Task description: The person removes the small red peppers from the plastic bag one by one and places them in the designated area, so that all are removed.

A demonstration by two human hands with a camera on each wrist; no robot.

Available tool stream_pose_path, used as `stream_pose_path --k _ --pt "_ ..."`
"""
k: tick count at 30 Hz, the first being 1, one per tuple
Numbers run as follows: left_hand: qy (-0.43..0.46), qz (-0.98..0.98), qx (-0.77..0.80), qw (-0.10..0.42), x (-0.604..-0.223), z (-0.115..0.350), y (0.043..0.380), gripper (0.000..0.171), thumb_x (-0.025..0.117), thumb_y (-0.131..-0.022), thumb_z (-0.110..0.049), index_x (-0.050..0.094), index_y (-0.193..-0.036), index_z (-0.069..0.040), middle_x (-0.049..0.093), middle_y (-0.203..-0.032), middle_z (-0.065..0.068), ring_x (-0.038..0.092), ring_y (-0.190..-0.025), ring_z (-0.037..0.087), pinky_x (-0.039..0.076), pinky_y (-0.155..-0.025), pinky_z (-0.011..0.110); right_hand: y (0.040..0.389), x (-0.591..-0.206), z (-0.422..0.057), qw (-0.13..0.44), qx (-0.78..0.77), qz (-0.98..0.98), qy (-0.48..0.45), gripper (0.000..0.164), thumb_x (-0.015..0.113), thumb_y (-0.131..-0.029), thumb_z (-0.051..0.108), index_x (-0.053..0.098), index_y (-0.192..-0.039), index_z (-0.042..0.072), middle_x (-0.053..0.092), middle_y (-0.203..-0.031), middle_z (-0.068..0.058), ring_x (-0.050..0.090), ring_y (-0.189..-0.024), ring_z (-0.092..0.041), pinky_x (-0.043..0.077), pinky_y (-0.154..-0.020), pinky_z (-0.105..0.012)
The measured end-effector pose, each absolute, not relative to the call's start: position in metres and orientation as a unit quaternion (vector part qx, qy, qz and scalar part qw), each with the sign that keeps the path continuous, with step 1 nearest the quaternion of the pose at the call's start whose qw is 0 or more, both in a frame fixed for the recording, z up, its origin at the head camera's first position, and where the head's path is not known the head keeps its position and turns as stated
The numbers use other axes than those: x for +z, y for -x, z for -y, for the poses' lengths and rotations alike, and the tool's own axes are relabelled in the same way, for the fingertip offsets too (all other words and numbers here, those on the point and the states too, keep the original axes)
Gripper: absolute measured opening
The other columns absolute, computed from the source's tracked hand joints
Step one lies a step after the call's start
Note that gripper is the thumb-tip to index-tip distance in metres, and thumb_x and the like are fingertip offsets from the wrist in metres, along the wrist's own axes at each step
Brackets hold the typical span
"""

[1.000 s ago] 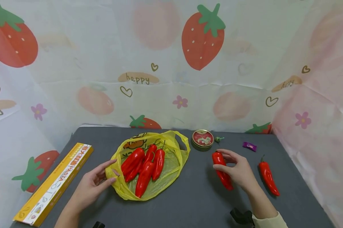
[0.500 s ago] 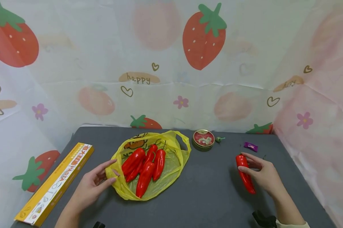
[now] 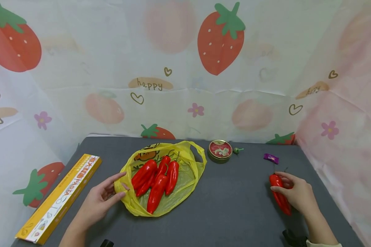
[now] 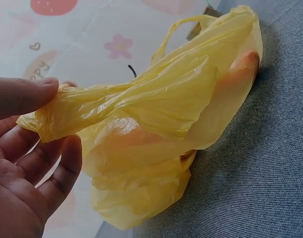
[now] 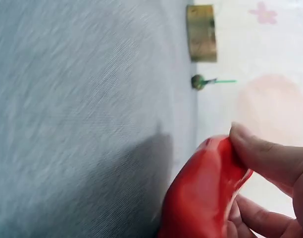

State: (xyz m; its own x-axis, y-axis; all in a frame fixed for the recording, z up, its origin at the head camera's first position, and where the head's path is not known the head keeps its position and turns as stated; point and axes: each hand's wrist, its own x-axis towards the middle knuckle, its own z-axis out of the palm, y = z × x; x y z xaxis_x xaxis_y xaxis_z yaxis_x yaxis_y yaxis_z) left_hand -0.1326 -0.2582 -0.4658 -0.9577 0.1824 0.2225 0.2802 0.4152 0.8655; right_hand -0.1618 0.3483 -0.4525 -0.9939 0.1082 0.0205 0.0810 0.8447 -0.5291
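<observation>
My left hand [image 3: 99, 200] pinches the edge of a thin yellow plastic bag [image 3: 185, 183], its mouth spread wide. The left wrist view shows the gathered plastic [image 4: 82, 109] between thumb and fingers. Several shiny red chili peppers [image 3: 157, 193] lie inside the bag. Toward the right of the table, my right hand [image 3: 298, 193] holds one more red chili pepper [image 3: 279, 197], low over the cloth, thumb on one side and fingers on the other. The right wrist view has this pepper [image 5: 201, 193] up close. A further chili pepper is mostly hidden behind the right hand; its stem pokes out above.
A long yellow pasta box [image 3: 59, 199] lies along the left side. At the back stand a round red-lidded tin [image 3: 220, 151] and a small green stemmed piece [image 3: 236, 151]. A purple wrapped candy [image 3: 271, 158] lies beyond the right hand. Strawberry-printed cloth hangs behind the dark tabletop [image 3: 222, 206].
My right hand has carried the chili pepper rightward and lower, in front of the other pepper lying there. The left hand and the bag have stayed in place.
</observation>
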Motion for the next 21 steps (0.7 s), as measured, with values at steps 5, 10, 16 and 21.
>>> stream_pose_path --k 5,10,16,21 --pt "0.138 0.838 -0.526 0.047 -0.466 0.258 0.132 0.051 0.069 -0.097 -0.014 0.053 -0.145 -0.010 0.070 -0.120 0.012 0.067 -0.092 0.007 0.057 -0.076 0.022 0.164 -0.460 -0.353 0.026 0.249 0.967 0.046 0.062 0.082 -0.084 0.037 0.062 -0.135 0.008 0.067 -0.119 -0.029 0.063 -0.099 -0.039 0.052 -0.079 -0.057" --pt "0.131 0.843 -0.520 0.044 -0.465 0.259 0.132 0.051 0.069 -0.097 -0.016 0.053 -0.145 -0.010 0.069 -0.120 0.013 0.067 -0.090 0.009 0.057 -0.075 0.023 0.166 -0.467 -0.358 0.028 0.242 0.969 0.036 0.061 0.082 -0.085 0.033 0.061 -0.135 0.006 0.067 -0.116 -0.029 0.063 -0.091 -0.033 0.053 -0.072 -0.050" --pt "0.123 0.846 -0.518 0.040 -0.464 0.259 0.132 0.052 0.070 -0.097 -0.019 0.053 -0.145 -0.011 0.067 -0.125 0.011 0.066 -0.091 0.009 0.057 -0.076 0.023 0.168 -0.471 -0.362 0.030 0.240 0.970 0.032 0.058 0.081 -0.086 0.034 0.062 -0.133 0.005 0.058 -0.121 -0.031 0.064 -0.092 -0.034 0.054 -0.075 -0.054" --pt "0.128 0.845 -0.518 0.041 -0.465 0.260 0.132 0.051 0.069 -0.097 -0.017 0.053 -0.145 -0.010 0.067 -0.124 0.013 0.066 -0.093 0.008 0.058 -0.079 0.022 0.167 -0.467 -0.363 0.046 0.240 0.968 0.049 0.061 0.079 -0.088 0.038 0.060 -0.136 0.004 0.052 -0.128 -0.034 0.062 -0.094 -0.038 0.055 -0.073 -0.053"
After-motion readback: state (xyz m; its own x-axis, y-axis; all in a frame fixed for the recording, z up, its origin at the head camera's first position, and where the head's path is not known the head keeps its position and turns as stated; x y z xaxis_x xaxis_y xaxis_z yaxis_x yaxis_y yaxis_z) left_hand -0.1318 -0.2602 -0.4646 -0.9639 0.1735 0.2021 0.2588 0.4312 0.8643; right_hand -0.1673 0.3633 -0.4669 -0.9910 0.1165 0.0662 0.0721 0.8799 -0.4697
